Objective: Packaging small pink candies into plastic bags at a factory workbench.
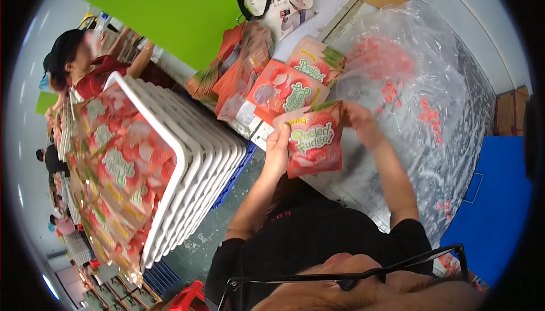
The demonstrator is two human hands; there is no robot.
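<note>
My left hand [278,147] is closed on the left edge of a pink-red candy pouch [315,147], held upright in front of my chest. At the pouch's upper right corner is my right hand [363,124]; its fingers are blurred and partly hidden, so their grip does not show. Just beyond lie a flat red pouch [284,90] and another pouch [318,61] with a green and tan top. Left of these is a heap of stacked pouches [241,64]. Small red wrapped candies [430,119] lie on clear plastic sheeting [454,78] to the right.
A tall stack of white trays [210,152] stands at my left, its top tray full of pouches [122,163]. A white bag with black handles [286,4] is at the back, beside a green panel [164,10]. A blue surface [491,209] lies at right. Another person [85,67] works at far left.
</note>
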